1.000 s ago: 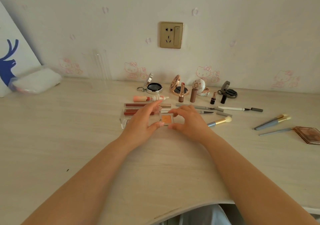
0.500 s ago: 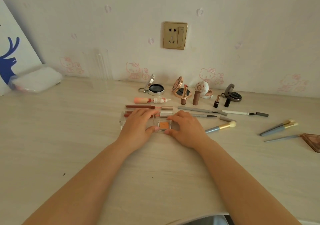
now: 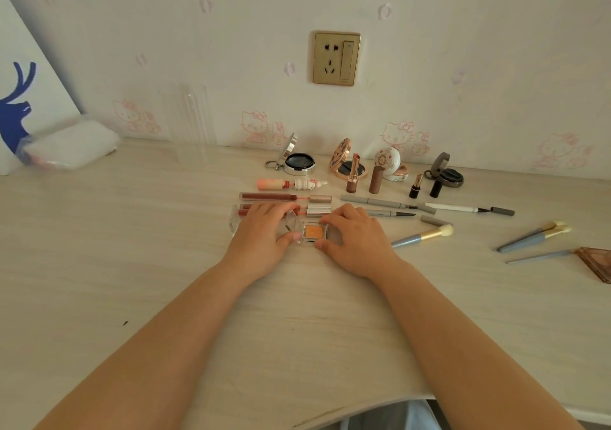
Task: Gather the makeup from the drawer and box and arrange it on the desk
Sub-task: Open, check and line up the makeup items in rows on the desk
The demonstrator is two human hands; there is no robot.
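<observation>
Head view: I'm on the arranging step. My left hand (image 3: 261, 238) and right hand (image 3: 357, 241) pinch the small orange eyeshadow pan (image 3: 314, 232) between thumbs and curled fingers, flat on the desk (image 3: 132, 264). Next I judge: align, then release gently.

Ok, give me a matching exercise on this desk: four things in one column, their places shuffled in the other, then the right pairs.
Things:
1. orange eyeshadow pan
2. brown palette
3. silver compact
4. white packet

Places:
A. far left, by the deer picture
B. between the left hand and right hand
C. right edge of view
D. open, by the wall under the socket

Pairs: 1-B, 2-C, 3-D, 4-A
</observation>
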